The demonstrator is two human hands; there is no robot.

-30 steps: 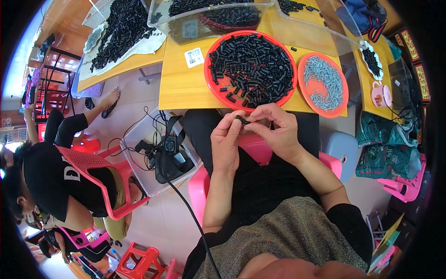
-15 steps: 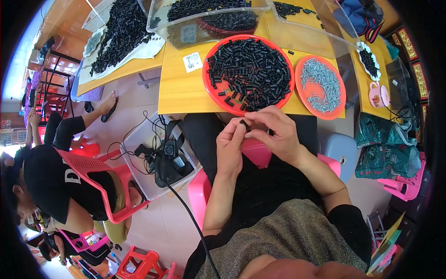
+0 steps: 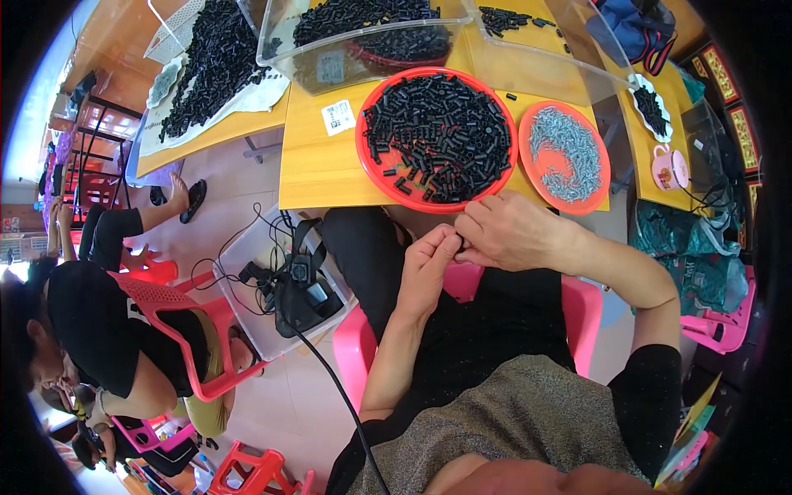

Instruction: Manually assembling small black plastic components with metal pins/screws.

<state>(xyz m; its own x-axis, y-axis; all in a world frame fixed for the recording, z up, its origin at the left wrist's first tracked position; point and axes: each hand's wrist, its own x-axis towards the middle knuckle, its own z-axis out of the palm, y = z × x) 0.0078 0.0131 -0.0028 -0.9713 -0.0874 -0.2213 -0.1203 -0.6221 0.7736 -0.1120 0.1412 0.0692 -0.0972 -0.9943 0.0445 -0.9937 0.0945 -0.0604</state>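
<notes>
The yellow table (image 3: 318, 169) carries the red tray (image 3: 375, 178), the reference for all positions below. Behind the tray and to its left stands a clear plastic bin (image 3: 301, 71), holding a large quantity of black pieces. To the lower left of the tray, on the floor, is a whitish crate (image 3: 246, 318) containing a black bag and cables. The red tray itself reaches the near table edge and is heaped with short black tubular pieces (image 3: 450, 124). Just right of it lies an orange plate (image 3: 549, 183).

The right hand (image 3: 507, 233) is on the wearer's side of the tray, overlapping its rim in view; contact cannot be determined. Its fingers are drawn in. The left hand (image 3: 427, 268), also on that side, has thumb and fingers pinched together, its tips meeting those of the right. Left of the tray, a white paper label (image 3: 337, 117) lies flat. Between the fingertips, below the tray, is a small dark piece (image 3: 459, 240), largely hidden; which hand grips it cannot be established. Slender silvery pins (image 3: 577, 144) cover much of the orange plate.
</notes>
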